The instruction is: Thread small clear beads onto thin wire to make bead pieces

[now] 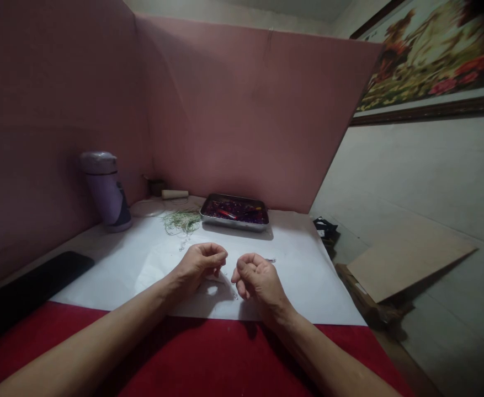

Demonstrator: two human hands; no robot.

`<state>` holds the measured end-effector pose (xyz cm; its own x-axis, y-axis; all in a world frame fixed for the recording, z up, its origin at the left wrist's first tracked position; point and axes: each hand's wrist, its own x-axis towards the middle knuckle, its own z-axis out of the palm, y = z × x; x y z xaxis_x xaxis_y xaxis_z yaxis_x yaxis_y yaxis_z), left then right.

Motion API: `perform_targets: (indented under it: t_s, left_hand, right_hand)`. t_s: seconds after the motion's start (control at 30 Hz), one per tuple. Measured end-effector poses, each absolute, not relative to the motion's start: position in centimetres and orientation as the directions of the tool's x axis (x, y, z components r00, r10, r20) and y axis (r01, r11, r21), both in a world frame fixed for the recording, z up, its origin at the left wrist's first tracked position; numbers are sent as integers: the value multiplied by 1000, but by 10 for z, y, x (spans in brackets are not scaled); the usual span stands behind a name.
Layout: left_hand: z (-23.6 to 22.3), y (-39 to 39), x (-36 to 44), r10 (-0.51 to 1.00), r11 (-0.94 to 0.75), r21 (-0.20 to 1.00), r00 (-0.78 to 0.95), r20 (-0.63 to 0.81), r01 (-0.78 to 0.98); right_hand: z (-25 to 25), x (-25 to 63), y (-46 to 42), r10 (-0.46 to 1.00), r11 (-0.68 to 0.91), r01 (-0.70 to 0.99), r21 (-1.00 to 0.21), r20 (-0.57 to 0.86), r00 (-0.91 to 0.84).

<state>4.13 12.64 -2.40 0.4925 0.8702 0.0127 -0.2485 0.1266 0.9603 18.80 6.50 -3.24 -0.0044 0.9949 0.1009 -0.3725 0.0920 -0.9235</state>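
Note:
My left hand (204, 260) is held over the white paper (308, 275), thumb and forefinger pinched together. Close to its right, my right hand (258, 277) is closed in a similar pinch, with a narrow gap between the two. Whatever either hand grips is too small to make out. Tiny clear beads (235, 296) lie beneath and between the fingers, beside a small crumpled whitish piece (212, 289) partly hidden under the left hand. A short thin item (270, 259) shows just behind the right hand. More small beads (182, 245) are scattered beyond the left hand.
A metal tray (235, 223) of dark purple bits holds a red-handled tool (228, 214). Left of it lie tangled green threads (181, 220) and a pale roll (174, 194). A purple flask (106, 193) and a dark flat object (43, 281) occupy the left. Pink panels (233, 110) enclose the back.

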Motion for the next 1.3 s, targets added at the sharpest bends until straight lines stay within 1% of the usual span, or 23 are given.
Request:
perform_targets:
  t_s: [0.53,1.3]
  left_hand:
    - [-27,127,40,865,98,961,500,46,-258]
    - [-22,125,41,864,102,967,502,30,-233]
  right_hand:
    - [-33,187,65,996,83,-381,-921,88,5]
    - [-33,187,65,995,91,-363,-927,100,-5]
